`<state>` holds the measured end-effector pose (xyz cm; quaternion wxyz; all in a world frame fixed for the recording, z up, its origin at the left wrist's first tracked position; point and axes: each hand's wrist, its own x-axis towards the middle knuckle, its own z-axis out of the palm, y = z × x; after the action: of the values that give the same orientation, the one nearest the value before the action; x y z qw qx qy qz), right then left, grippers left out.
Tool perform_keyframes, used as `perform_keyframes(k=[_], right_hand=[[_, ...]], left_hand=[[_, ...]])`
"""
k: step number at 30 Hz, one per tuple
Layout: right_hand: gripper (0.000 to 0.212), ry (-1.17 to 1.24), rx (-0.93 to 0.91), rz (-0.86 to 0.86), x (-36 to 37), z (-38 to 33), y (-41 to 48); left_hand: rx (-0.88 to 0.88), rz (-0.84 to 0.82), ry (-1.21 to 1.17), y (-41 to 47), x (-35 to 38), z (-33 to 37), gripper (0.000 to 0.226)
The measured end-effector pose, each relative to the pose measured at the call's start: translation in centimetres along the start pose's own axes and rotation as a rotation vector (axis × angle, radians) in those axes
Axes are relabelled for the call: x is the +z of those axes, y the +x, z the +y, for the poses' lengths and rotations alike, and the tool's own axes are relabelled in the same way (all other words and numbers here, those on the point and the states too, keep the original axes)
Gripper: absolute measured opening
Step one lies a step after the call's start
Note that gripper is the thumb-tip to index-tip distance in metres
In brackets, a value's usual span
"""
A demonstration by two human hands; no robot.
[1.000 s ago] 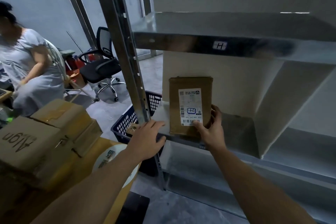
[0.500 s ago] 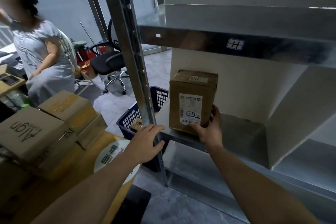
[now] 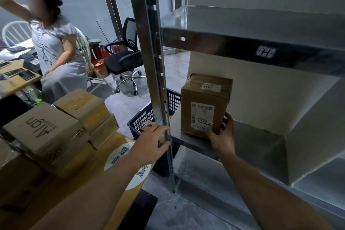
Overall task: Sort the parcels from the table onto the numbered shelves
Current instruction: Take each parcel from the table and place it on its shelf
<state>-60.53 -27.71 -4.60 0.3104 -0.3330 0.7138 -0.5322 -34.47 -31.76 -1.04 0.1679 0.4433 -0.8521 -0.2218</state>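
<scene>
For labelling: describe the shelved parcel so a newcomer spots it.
Metal rack on the right, shelf under the H tag. One brown parcel stands alone there, right hand gripping its lower corner; unlike the table cartons, it shows a white shipping label.

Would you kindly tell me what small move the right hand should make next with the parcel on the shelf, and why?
Probably let go and draw back. The parcel appears to stand upright on the shelf, label facing out, and the right hand grips only its lower right corner. The left hand rests against the upright, and more boxes wait nearby.
</scene>
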Motion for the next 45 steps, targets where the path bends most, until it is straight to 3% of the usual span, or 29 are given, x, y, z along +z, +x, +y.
perform_keyframes(k=[16, 25, 29, 36, 45], right_hand=[[0.083, -0.110, 0.039, 0.048, -0.8, -0.6, -2.6], [0.037, -0.533, -0.203, 0.077, -0.2, 0.1, -9.8], [0.029, -0.665, -0.376, -0.105, 2.3, 0.4, -14.2], [0.042, -0.908, -0.558, -0.528, 11.4, -1.6, -20.5], [0.048, -1.022, -0.809, -0.756, 21.8, -4.6, -27.6]], left_hand=[[-0.035, 0.062, -0.003, -2.7, 0.1, -0.2, 0.046], [-0.058, 0.101, 0.117, -6.2, -1.4, -1.2, 0.047], [-0.132, 0.088, 0.107, -10.7, -2.2, -2.5, 0.049], [-0.304, 0.193, 0.174, -21.3, -5.5, -6.6, 0.041], [-0.670, 0.252, 0.355, -32.9, -10.6, -12.1, 0.049]])
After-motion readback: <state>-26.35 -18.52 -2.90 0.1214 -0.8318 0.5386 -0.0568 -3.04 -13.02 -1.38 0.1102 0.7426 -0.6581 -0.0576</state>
